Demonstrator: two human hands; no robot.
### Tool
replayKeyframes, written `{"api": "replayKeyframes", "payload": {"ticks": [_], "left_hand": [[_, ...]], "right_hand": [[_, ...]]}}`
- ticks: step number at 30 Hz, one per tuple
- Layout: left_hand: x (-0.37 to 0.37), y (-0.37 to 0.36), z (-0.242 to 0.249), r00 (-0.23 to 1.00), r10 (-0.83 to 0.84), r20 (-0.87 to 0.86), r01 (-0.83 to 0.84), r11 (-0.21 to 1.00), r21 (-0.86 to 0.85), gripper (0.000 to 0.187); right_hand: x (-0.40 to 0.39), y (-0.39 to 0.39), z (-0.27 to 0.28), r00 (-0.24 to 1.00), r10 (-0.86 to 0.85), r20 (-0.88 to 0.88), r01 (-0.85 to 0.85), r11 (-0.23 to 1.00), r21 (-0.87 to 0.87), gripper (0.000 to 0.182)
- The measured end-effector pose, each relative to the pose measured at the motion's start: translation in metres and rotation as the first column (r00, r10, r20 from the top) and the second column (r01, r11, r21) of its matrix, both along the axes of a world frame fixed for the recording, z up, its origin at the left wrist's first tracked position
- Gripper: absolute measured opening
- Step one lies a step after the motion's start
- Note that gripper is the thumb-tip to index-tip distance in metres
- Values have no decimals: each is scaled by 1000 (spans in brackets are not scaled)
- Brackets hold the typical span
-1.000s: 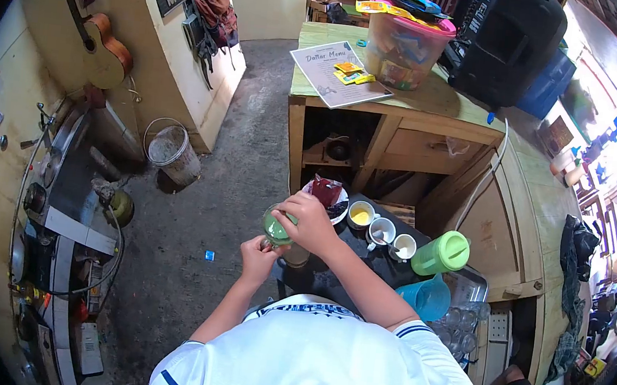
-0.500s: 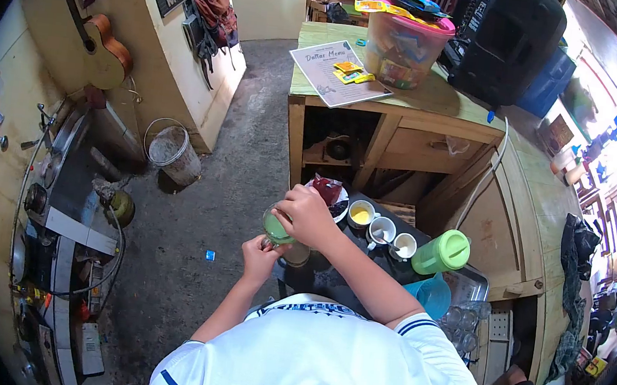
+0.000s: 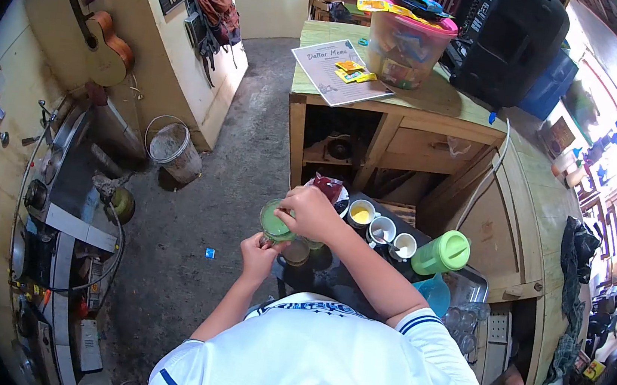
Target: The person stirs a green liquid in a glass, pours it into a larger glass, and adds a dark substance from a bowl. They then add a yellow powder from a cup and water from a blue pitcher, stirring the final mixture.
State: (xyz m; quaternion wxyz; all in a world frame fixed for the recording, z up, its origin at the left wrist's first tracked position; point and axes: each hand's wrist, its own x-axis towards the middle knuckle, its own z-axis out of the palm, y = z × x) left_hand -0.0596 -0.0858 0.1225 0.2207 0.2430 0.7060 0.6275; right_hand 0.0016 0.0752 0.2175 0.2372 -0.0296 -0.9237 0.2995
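Observation:
A clear glass (image 3: 272, 222) with light green liquid is held in my left hand (image 3: 258, 256), its fingers closed at the near side, low on the glass. My right hand (image 3: 311, 212) is over the right side of the rim with its fingers pinched together; what they hold, if anything, is hidden. Just below the hands stands another glass (image 3: 294, 253) with brownish contents, on the dark tabletop (image 3: 327, 269). Beyond my right hand lies a dark red packet (image 3: 328, 188) on a white plate. Nearby are a cup (image 3: 360, 213) of something yellow and two white cups (image 3: 381, 232) with spoons.
To the right stand a green lidded pitcher (image 3: 441, 253), a blue pitcher (image 3: 433, 293) and several upturned glasses (image 3: 464, 322) on a metal tray. A wooden counter (image 3: 407, 113) ahead carries a menu sheet (image 3: 342, 72) and a tub of sachets (image 3: 407, 52). A bucket (image 3: 175, 154) stands on the floor.
My right hand has shifted slightly over the glass, and more of the green liquid's surface shows. The left hand keeps its grip nearly in place.

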Motion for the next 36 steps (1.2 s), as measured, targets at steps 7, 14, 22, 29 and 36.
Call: {"api": "replayKeyframes", "payload": {"ticks": [7,14,22,29,36], "left_hand": [[-2,3,-3,1000,13,12,-14,998,59,18],[-7,4,-16,1000,18,-20,-18,1000,21,20],[-6,3,-7,1000,-4,-27,3,999,-36,20],[-9,2,-12,1000,-10,4,10,1000,12,18],[-23,-2,-17,998,4,-56,-7,999,-51,18]], "right_hand": [[1,1,0,996,-9,92,3,998,64,18],[0,3,3,997,-43,57,34,987,155,18],[-6,6,-7,998,53,-31,-55,996,-68,20],[-9,9,-7,993,42,109,-38,999,-37,19],[-18,7,-2,995,87,-55,-86,996,19,19]]}}
